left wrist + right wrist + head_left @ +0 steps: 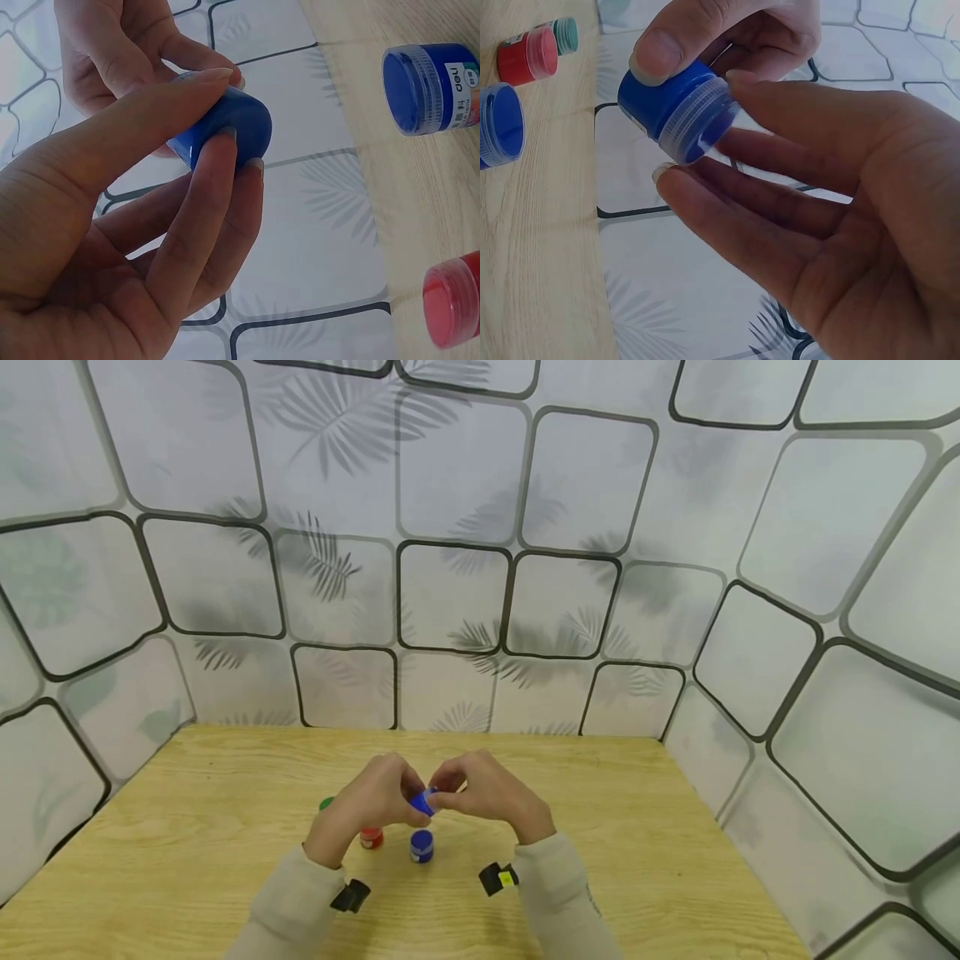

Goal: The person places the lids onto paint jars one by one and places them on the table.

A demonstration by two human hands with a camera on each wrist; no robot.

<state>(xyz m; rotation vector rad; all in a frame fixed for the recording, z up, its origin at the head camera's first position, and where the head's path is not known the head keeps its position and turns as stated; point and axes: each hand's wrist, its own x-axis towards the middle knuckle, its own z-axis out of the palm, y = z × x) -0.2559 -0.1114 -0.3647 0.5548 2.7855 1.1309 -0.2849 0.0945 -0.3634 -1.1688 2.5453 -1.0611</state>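
Note:
Both hands meet over the table around a small blue paint jar with a clear ribbed lid. My left hand pinches the jar's blue body between thumb and fingertips, holding it tilted in the air. At the lid end, the thumb and fingers of my right hand curve around the lid, with the thumb at its rim. A second blue paint jar stands on the table below the hands. To its left is a red paint jar, partly behind my left wrist.
A green paint jar stands farther left, mostly hidden by the left hand in the head view. The wooden table meets a patterned wall covering at the back and sides.

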